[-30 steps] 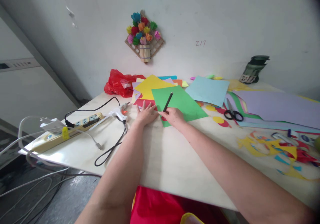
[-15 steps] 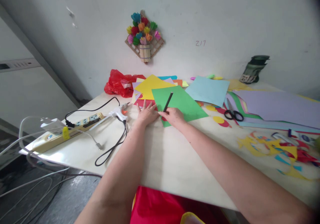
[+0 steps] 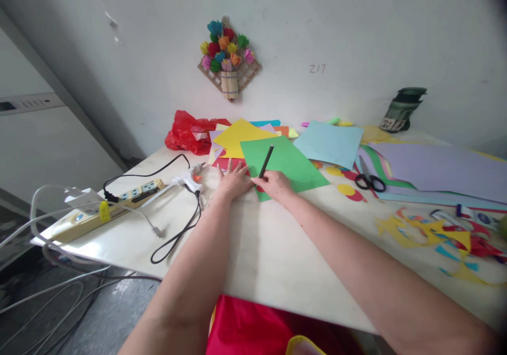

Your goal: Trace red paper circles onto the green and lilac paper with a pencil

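Note:
A green paper sheet (image 3: 289, 162) lies on the table, overlapping a yellow sheet (image 3: 240, 138) and some red paper. My left hand (image 3: 233, 182) rests flat with fingers spread at the green sheet's left edge, partly over the red paper. My right hand (image 3: 276, 185) grips a black pen (image 3: 266, 160), which leans slightly to the right, its lower end near the sheet's left corner. A small red paper piece (image 3: 260, 189) shows under my right hand, mostly covered by the fingers. The pen's tip is hidden.
Left: a glue gun (image 3: 190, 179), a power strip (image 3: 106, 212) and loose cables. Right: scissors (image 3: 370, 182), paper circles (image 3: 346, 189), a light blue sheet (image 3: 329, 142), purple sheets (image 3: 443, 167), yellow scraps (image 3: 407, 231) and a bottle (image 3: 403, 110). A red plastic bag (image 3: 188, 132) sits by the wall.

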The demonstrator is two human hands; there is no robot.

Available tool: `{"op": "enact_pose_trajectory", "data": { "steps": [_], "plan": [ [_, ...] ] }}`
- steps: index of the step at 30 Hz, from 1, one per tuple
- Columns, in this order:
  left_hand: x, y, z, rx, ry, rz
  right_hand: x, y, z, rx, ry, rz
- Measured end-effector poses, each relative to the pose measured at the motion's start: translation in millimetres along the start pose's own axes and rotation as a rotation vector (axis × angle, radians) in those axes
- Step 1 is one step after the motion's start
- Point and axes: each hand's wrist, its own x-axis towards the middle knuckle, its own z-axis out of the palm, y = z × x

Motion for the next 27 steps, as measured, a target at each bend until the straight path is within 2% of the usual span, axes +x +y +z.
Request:
{"op": "enact_pose_trajectory", "data": {
  "steps": [14,27],
  "plan": [
    [2.9,-6.4,7.8,-0.03,0.043,0.064,-0.4,-0.1,-0.7,0.006,-0.019,0.017],
    [2.5,-3.2,6.3,-0.029,0.034,0.06,0.1,-0.1,-3.0,0.052,-0.029,0.013]
  ]
}}
